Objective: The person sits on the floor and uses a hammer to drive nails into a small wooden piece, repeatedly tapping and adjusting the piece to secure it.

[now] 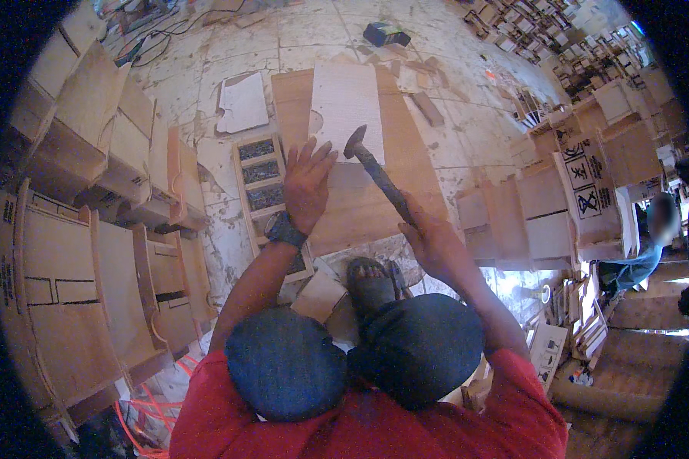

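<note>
Hammer (384,181), one, above the white panel's (347,103) near end: likely head-heavy, rigid, best held at the handle's near end, where right hand (439,243) curls round it; left hand (308,183) spread, palm hidden.

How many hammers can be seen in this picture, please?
1: the hammer is in the right hand, head over the white board. Others may be hidden.

The pale floor (298,44) bears a brown board (409,145); beside it, a compartmented tray (241,180).
</note>
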Tool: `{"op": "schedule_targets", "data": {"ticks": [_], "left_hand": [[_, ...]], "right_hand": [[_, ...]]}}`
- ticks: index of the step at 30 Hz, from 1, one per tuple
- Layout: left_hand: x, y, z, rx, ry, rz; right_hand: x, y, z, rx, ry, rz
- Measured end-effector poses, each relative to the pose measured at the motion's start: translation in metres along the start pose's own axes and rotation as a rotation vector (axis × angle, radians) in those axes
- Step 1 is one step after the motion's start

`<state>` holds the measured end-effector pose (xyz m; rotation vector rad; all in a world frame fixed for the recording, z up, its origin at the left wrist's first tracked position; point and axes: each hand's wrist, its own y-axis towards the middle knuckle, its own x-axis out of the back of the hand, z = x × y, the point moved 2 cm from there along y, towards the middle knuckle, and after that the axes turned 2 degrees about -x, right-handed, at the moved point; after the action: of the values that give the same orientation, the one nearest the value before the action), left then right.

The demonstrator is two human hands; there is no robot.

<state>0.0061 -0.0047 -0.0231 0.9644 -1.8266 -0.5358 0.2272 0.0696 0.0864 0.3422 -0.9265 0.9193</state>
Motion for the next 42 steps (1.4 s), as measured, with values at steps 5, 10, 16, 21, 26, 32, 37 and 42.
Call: {"op": "schedule_targets", "data": {"ticks": [5,10,16,21,26,32,37,42], "left_hand": [[0.001,-0.001,0.001,0.035,-0.062,-0.016],[0.000,-0.001,0.001,0.036,-0.067,-0.015],[0.000,0.000,0.000,0.077,-0.172,-0.062],[0.001,-0.001,-0.004,0.098,-0.122,-0.025],[0.002,-0.001,-0.003,0.162,-0.194,-0.062],[0.000,-0.001,0.001,0.122,-0.163,-0.043],[-0.002,0.000,0.000,0.181,-0.234,-0.074],[0.000,0.001,-0.001,0.184,-0.186,-0.070]], "right_hand": [[0.003,-0.002,-0.003,0.148,-0.016,-0.177],[-0.003,-0.001,-0.006,0.110,-0.018,-0.092],[-0.002,-0.001,-0.005,0.106,0.030,-0.142],[-0.006,0.001,-0.008,-0.008,-0.086,0.073],[-0.007,0.001,-0.009,0.143,-0.004,-0.223],[-0.017,0.003,-0.014,0.101,0.020,-0.098],[-0.026,0.000,-0.017,0.046,-0.056,0.010],[-0.037,0.000,-0.025,-0.007,0.034,-0.124]]}}
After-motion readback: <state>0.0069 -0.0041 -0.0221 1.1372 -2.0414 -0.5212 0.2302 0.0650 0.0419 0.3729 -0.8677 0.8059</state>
